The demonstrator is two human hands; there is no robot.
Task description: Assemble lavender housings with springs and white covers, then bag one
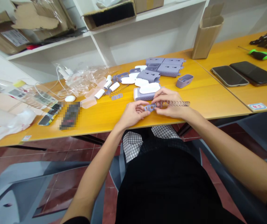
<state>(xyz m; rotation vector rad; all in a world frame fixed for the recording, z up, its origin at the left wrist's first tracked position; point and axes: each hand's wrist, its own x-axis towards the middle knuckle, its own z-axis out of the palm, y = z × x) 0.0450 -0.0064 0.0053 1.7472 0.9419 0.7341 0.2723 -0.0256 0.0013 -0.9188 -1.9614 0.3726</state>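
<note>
My left hand (135, 113) pinches one end of a small flat purple plastic plate (150, 107) with holes in it, just above the table's front edge. My right hand (169, 104) is closed around a long metal coil spring (178, 103), whose free end sticks out to the right. The spring's other end meets the plate between my two hands; the exact contact is hidden by fingers. Right behind my hands lies a purple plastic case (144, 95) with a white oval piece (149, 88) on top. A similar flat plate (117, 96) and another spring (121, 90) lie to the left.
Purple housings (170, 69), white cylinders (99, 93) and a purple oval cup (184, 81) lie behind my hands. Clear plastic bags (84, 77) and a phone (50, 114) are at left. Two phones (229, 75), a green-handled screwdriver (259, 54) and a cardboard box (207, 37) stand or lie at right.
</note>
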